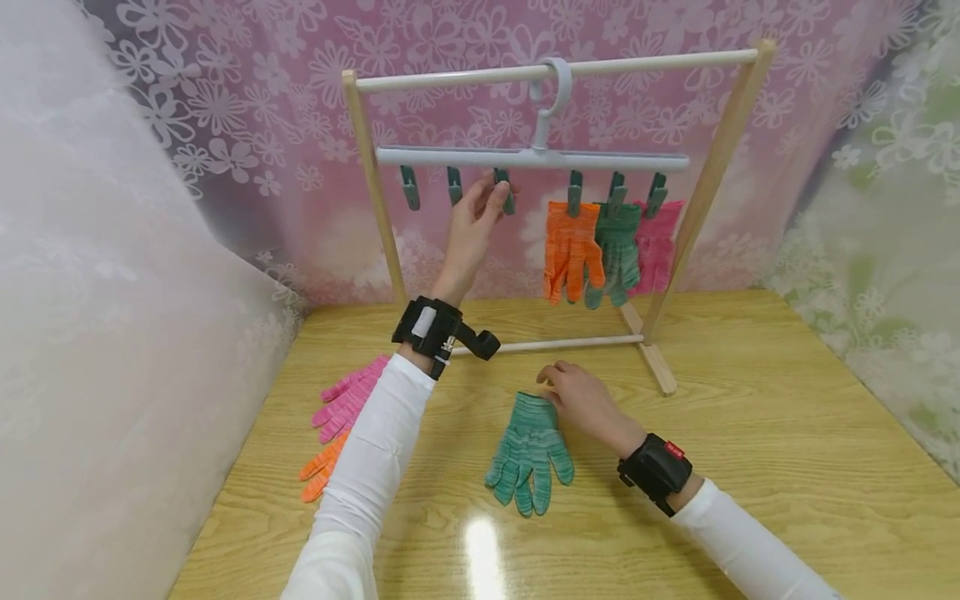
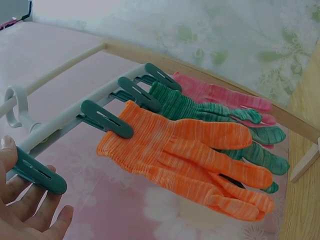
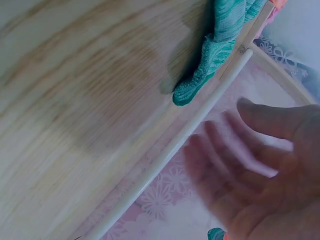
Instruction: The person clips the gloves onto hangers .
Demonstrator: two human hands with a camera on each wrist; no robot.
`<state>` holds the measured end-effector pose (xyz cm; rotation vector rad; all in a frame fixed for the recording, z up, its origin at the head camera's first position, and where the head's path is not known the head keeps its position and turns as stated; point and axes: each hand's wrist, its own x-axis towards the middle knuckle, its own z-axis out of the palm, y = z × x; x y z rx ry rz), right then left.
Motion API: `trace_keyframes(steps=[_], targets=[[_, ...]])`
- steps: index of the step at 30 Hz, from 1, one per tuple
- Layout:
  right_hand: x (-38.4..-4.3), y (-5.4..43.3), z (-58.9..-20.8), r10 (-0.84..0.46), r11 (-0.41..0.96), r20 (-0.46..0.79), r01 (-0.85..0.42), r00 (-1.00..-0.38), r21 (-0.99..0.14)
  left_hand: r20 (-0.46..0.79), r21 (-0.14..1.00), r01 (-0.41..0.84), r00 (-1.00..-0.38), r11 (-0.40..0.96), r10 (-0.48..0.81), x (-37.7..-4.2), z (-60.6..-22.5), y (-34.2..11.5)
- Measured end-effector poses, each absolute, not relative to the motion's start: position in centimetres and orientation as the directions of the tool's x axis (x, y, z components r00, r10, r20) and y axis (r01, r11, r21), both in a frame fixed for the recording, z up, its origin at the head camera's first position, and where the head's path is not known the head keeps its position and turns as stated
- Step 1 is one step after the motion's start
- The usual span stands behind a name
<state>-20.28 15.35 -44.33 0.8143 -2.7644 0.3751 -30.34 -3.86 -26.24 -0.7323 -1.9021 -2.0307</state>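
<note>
My left hand (image 1: 470, 225) is raised to the hanger's bar and pinches a dark green clip (image 2: 42, 175), with the thumb on one side and fingers behind. Nothing hangs from that clip. Low over the table, my right hand (image 1: 588, 406) has loosely bent fingers and holds nothing, close beside the cuff of a green glove (image 1: 528, 450) lying flat. To the right on the same white hanger (image 1: 457, 157), an orange glove (image 1: 572, 250), another green glove (image 2: 200, 112) and a pink glove (image 1: 658, 250) hang from clips.
The hanger hooks over the top rod of a wooden rack (image 1: 367, 167). Two unused clips hang left of my hand. On the table's left lie a pink glove (image 1: 351, 398) and an orange glove (image 1: 324, 467), partly hidden by my left sleeve. Flowered curtains surround the wooden table (image 1: 750, 433).
</note>
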Motion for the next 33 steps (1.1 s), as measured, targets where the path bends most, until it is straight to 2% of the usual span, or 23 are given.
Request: trace_keyframes(steps=[3, 6, 18, 22, 27, 33], targets=[[-20.1, 15.3, -44.4, -0.443, 0.867, 0.182, -0.471, -0.878, -0.162, 0.531, 0.847, 0.52, -0.838, -0.112, 0.125, -30.3, -26.2, -3.8], [-20.2, 15.3, -44.5, -0.402, 0.898, 0.064, -0.407, -0.913, -0.168, 0.536, 0.844, 0.529, -0.837, -0.093, 0.107, -30.2, -26.2, -3.7], [-22.4, 14.7, -44.7, -0.375, 0.9, -0.116, -0.331, -0.92, -0.284, 0.543, 0.84, 0.54, -0.835, -0.059, 0.092, -29.8, -26.2, -3.6], [-22.9, 14.5, -44.6, -0.372, 0.889, -0.109, -0.319, -0.922, -0.329, 0.542, 0.84, 0.541, -0.836, -0.04, 0.08, -29.7, -26.1, -3.6], [-23.4, 14.2, -44.0, -0.377, 0.851, 0.004, -0.348, -0.926, -0.393, 0.54, 0.841, 0.54, -0.84, -0.015, 0.056, -29.6, -26.0, -3.5], [-23.8, 13.7, -42.7, -0.348, 0.773, 0.111, -0.352, -0.931, -0.527, 0.53, 0.848, 0.529, -0.847, -0.033, 0.037, -29.6, -26.0, -3.4]])
